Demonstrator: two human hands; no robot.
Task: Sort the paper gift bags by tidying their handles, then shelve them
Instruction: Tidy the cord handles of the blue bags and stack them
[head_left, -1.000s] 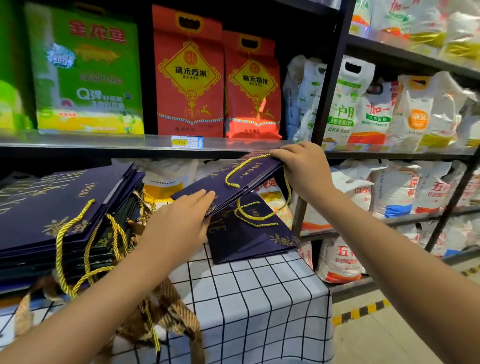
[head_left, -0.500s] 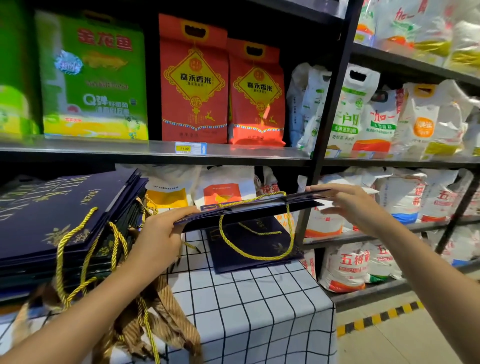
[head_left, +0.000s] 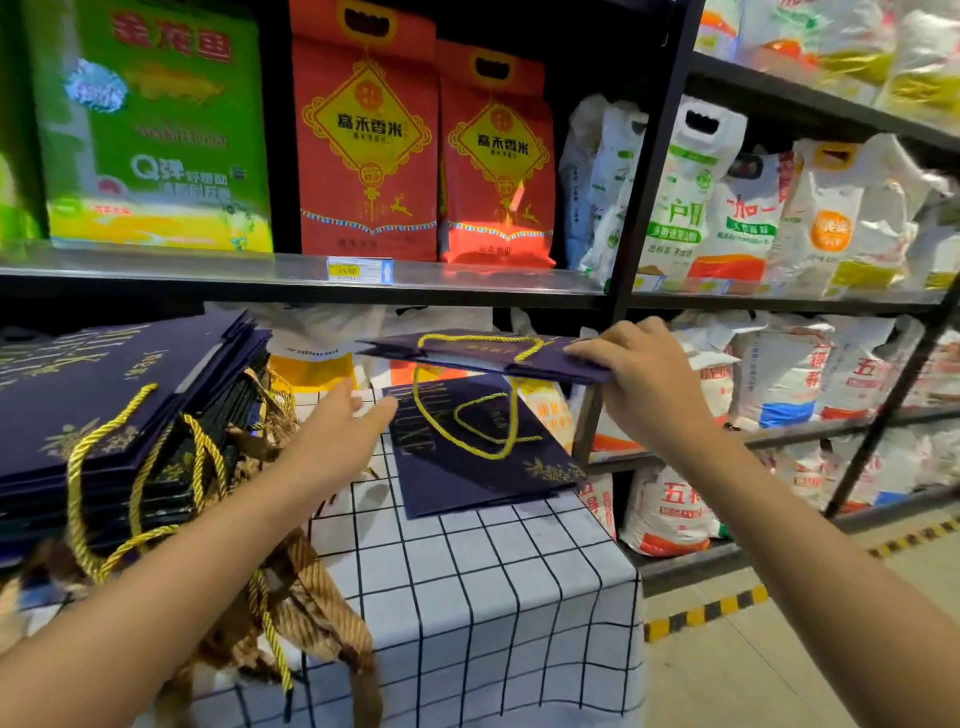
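Note:
My right hand (head_left: 639, 371) pinches the right edge of a flat navy gift bag (head_left: 478, 356) and holds it level in the air; one gold cord handle lies on its top and another hangs in a loop below. My left hand (head_left: 340, 431) is off that bag, fingers straight, just below and to its left. A second navy gift bag (head_left: 467, 478) with gold lettering lies flat on the checked tablecloth (head_left: 467, 597) under the held one. A tall stack of navy gift bags (head_left: 104, 415) with dangling gold handles sits at the left.
Brown striped handles (head_left: 311, 618) spill over the table's front edge. A metal shelf (head_left: 260, 275) above carries green and red rice bags. White rice sacks (head_left: 779, 384) fill black racks behind and to the right. Yellow-black floor tape (head_left: 706, 610) marks the rack's base.
My left hand has let go of the held bag's left end and dropped slightly. My right hand now carries the bag alone, level and a little further right.

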